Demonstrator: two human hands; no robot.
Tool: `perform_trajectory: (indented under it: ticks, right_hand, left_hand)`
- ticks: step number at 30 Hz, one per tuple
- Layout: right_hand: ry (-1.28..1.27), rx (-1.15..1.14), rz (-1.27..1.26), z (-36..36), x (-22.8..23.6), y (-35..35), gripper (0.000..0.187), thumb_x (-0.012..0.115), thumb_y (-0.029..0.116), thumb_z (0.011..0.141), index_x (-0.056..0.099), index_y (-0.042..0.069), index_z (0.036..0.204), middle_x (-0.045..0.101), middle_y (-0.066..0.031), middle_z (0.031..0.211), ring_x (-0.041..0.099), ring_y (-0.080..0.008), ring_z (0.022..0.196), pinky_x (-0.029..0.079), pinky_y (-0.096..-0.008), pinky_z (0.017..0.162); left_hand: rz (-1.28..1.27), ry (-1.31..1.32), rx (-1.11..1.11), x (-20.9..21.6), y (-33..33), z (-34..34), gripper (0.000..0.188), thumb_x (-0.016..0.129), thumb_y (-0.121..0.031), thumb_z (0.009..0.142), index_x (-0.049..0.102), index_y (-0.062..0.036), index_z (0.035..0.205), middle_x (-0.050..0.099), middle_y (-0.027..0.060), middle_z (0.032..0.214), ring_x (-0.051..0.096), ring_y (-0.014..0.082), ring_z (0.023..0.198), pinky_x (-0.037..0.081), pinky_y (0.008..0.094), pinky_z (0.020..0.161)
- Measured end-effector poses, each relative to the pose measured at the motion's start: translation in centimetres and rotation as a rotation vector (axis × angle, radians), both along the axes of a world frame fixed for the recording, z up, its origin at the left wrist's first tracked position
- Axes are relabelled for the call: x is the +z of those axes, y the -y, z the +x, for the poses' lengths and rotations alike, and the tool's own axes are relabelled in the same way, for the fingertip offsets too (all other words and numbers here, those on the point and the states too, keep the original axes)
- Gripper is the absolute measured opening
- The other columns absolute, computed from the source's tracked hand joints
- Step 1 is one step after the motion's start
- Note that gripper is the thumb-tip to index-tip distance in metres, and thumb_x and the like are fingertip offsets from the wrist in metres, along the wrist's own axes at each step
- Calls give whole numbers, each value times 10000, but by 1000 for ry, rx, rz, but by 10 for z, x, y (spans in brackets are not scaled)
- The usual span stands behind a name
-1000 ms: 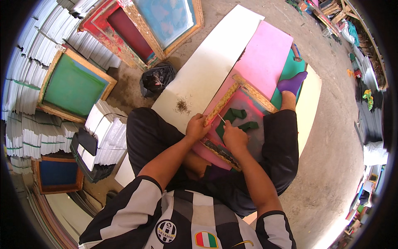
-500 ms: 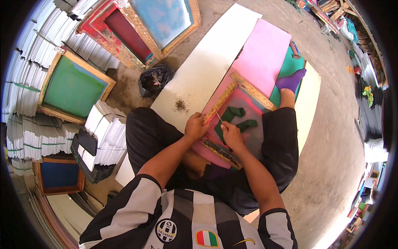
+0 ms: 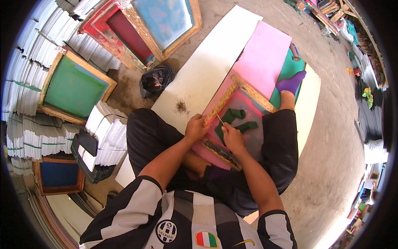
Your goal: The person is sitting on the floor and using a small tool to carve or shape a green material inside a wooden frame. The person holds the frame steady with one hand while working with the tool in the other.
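On the lap, wooden-framed printing screen with pink mesh [image 3: 244,120], left hand [image 3: 195,128] gripping its 9 o'clock edge, right hand [image 3: 232,137] pinching thin stick [image 3: 219,119] over green patches [image 3: 236,118].

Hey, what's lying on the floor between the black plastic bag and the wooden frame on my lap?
In the head view, a white board spans between the black bag and the wooden frame, with a small dark tangle on it.
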State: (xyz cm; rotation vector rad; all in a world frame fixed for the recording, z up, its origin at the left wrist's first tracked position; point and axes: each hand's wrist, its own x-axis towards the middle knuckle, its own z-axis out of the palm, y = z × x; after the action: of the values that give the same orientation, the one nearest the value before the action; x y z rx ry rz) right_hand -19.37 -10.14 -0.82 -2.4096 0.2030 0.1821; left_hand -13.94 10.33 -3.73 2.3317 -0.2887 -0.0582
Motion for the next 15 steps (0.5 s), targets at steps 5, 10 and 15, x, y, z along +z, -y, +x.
perform_trajectory:
  ticks: [5, 10, 15]
  right_hand:
    - [-140, 81, -342, 3, 43, -12, 300, 586, 307, 1057, 729, 161, 1277, 741, -238, 846, 756, -421, 809, 572, -555, 703]
    - [-149, -99, 335, 2, 8, -2, 366, 555, 277, 1067, 680, 53, 1328, 729, -306, 1121, 697, -481, 1069, 559, -468, 892]
    - [-200, -74, 439, 9, 3, 2, 390, 555, 315, 1070, 663, 78, 1359, 738, -298, 1084, 702, -486, 1046, 561, -493, 888]
  left_hand:
    - [-21, 59, 6, 0, -1, -1, 409, 811, -277, 793, 763, -17, 1106, 694, 157, 1030, 694, 357, 956, 573, 445, 857]
    - [-9, 60, -6, 5, 2, -3, 423, 819, -279, 788, 763, -17, 1115, 696, 159, 1035, 695, 356, 957, 574, 439, 860]
    - [1, 74, -2, 3, 0, -1, 431, 818, -282, 790, 760, -5, 1115, 695, 164, 1028, 695, 356, 955, 574, 441, 863]
